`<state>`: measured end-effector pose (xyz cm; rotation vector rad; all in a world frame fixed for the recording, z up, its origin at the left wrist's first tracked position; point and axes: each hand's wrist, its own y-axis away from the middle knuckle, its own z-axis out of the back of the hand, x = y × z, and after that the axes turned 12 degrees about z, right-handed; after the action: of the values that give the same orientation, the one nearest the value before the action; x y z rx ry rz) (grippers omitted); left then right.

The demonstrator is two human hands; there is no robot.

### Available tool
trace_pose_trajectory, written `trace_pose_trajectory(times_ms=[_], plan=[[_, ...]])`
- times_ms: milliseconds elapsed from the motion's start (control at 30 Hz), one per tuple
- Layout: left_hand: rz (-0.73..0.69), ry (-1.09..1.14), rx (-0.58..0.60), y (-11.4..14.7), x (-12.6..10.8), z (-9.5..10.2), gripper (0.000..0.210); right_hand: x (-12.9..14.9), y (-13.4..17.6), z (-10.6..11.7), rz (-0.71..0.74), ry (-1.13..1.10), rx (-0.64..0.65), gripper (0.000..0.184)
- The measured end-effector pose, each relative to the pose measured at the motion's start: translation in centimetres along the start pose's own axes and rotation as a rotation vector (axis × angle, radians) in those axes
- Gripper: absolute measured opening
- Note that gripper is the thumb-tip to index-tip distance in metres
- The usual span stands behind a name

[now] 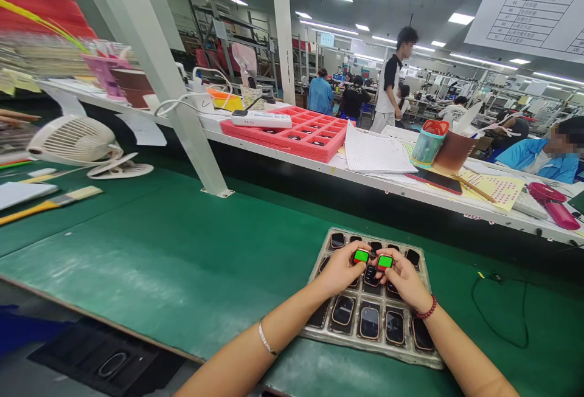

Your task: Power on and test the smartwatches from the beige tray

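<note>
Between the fingers and thumb of my left hand [343,268] is a smartwatch [361,256] without a strap, its screen lit green and red. My right hand [405,280] grips a second smartwatch [384,262] with a similar lit screen. Both watches are held close together above a clear plastic tray [337,337]. In the tray's compartments lie several more watch bodies, such as a dark-screened watch [369,322] in the front row. My hands and forearms hide part of the tray.
The green tabletop [191,263] carries a white fan [75,138] and a brush [55,203] at the left. A black cable [502,324] lies right of the tray. Behind, a raised shelf holds a red foam tray [314,141], papers [376,151] and a phone [434,180]. Several people are beyond.
</note>
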<state>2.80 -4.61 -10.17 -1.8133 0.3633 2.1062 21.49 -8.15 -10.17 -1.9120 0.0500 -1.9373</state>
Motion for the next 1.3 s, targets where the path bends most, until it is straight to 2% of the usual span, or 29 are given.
trace_pose_trajectory(times_ms=[167, 500, 733, 1000, 1200, 1300], plan=[[0.000, -0.017, -0.011, 0.03, 0.01, 0.02, 0.036, -0.19, 0.00, 0.00, -0.007, 0.007, -0.002, 0.033], [0.015, 0.050, 0.026, -0.14, 0.46, -0.13, 0.048, 0.20, 0.07, -0.07, -0.027, 0.051, 0.002, 0.023], [0.074, 0.134, 0.072, 0.03, -0.11, -0.28, 0.047, 0.43, 0.10, -0.20, -0.002, 0.069, 0.002, 0.023], [0.085, 0.052, 0.042, 0.09, 0.08, -0.23, 0.049, 0.06, 0.14, 0.04, 0.000, 0.013, 0.011, 0.037], [0.037, 0.092, 0.027, -0.14, 0.22, -0.16, 0.039, -0.07, 0.08, 0.24, 0.006, 0.012, 0.021, 0.034], [0.047, 0.108, 0.017, -0.12, 0.21, -0.15, 0.042, 0.04, 0.11, 0.16, 0.003, 0.018, 0.019, 0.036]])
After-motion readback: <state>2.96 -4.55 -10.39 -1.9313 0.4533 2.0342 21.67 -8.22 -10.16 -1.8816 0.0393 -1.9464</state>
